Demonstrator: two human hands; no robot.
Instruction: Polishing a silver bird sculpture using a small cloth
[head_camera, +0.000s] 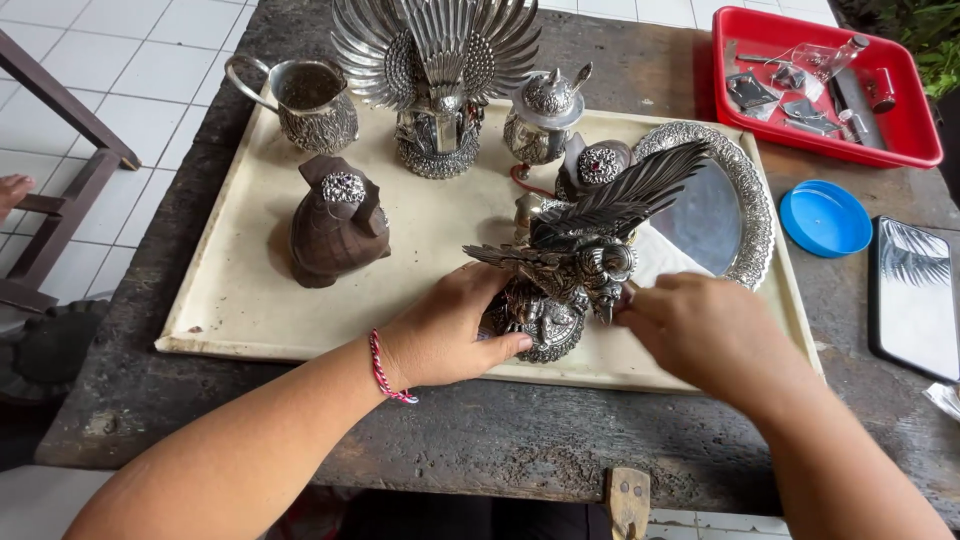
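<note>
A silver winged bird figure (580, 250) stands near the front edge of a cream tray (240, 290). My left hand (450, 330) grips its round base from the left. My right hand (700, 330) is closed beside the figure's head, fingers pinched at its right side; whether they hold a small tool I cannot tell. A red string bracelet (385, 370) circles my left wrist.
On the tray stand a dark brown bird-shaped box (335, 225), a silver jug (310, 100), a fan-tailed silver figure (435, 70), a lidded pot (545, 115) and an oval silver dish (715, 205). A red tray of tools (900, 125), a blue lid (825, 218) and a phone (915, 295) lie right.
</note>
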